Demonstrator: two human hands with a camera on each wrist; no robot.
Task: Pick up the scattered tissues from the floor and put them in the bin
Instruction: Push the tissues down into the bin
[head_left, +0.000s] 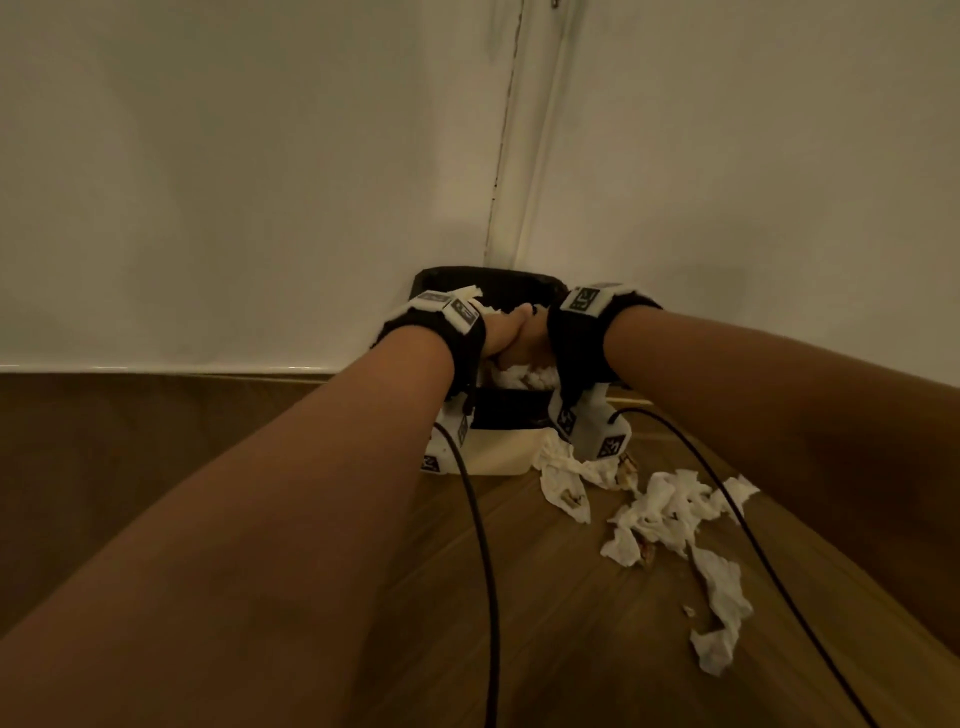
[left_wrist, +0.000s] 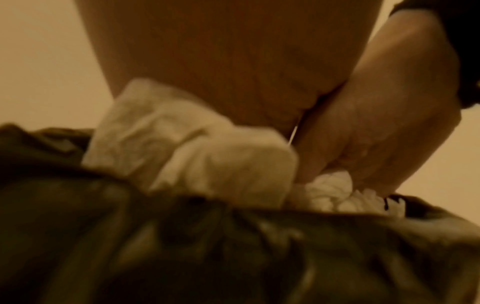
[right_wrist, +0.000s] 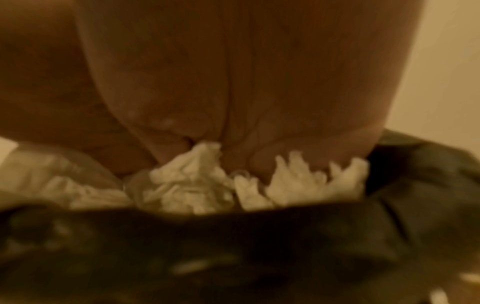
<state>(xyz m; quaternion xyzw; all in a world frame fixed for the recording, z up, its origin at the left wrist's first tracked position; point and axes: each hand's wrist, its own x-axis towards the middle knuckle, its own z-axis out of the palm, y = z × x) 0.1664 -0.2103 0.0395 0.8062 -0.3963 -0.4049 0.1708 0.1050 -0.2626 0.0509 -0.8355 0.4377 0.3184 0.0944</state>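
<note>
I see both forearms stretched forward, left hand (head_left: 506, 332) and right hand (head_left: 535, 345) pressed together, fingers seemingly curled downward, though blurred.

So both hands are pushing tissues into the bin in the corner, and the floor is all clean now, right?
Not quite. Both hands, left hand and right hand, are at the bin with tissues, but the head view shows more tissues lying on the floor.

The tissues (head_left: 670, 509) under my reach are thin, crumpled white paper, soft and matt. The bin liner (left_wrist: 182, 246) looks like black plastic, creased and faintly glossy. The floor (head_left: 571, 597) is smooth brown wood-grain; the wall (head_left: 208, 182) is matt.
</note>
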